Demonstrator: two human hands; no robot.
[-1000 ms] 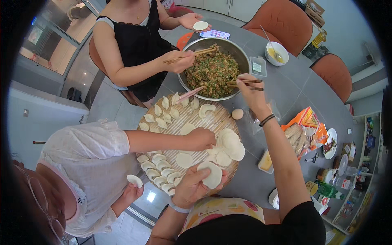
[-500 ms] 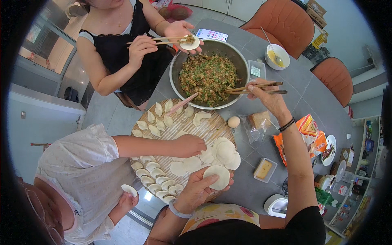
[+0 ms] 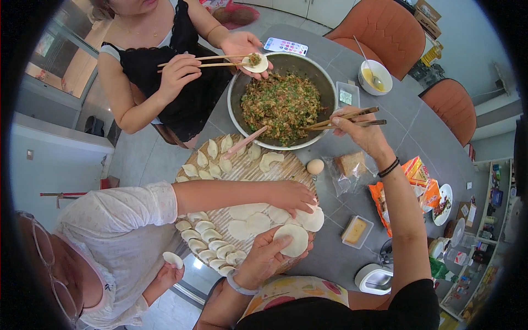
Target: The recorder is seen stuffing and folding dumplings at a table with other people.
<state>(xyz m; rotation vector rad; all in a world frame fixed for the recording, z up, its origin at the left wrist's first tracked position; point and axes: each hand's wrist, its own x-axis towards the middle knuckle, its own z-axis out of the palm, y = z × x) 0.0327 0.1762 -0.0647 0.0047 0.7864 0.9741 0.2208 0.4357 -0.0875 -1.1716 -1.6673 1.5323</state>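
Note:
My left hand (image 3: pixel 265 257) holds a round dumpling wrapper (image 3: pixel 291 241) flat, with the thumb on top, at the near edge of the round board (image 3: pixel 286 169). My right hand (image 3: pixel 357 132) grips a pair of wooden chopsticks (image 3: pixel 360 116), their tips in the green-flecked filling (image 3: pixel 280 107). That filling lies in a large metal bowl (image 3: pixel 235 113), where a pink handle (image 3: pixel 246 141) also rests. Folded dumplings (image 3: pixel 212 234) line the board's left side, and loose wrappers (image 3: pixel 247 223) lie near its middle.
At left, a person in a pale top (image 3: pixel 118 220) reaches across the board to the wrappers. Opposite, another person (image 3: pixel 165 82) holds a filled wrapper (image 3: pixel 254 63) and chopsticks. An egg (image 3: pixel 315 166), a bagged block (image 3: pixel 349 164), an orange packet (image 3: pixel 415 179) and a white bowl (image 3: pixel 375 77) stand right.
The left-hand person's arm has moved right over the stacked wrappers. My chopsticks have shifted slightly left in the filling. My left hand with its wrapper stays nearly still.

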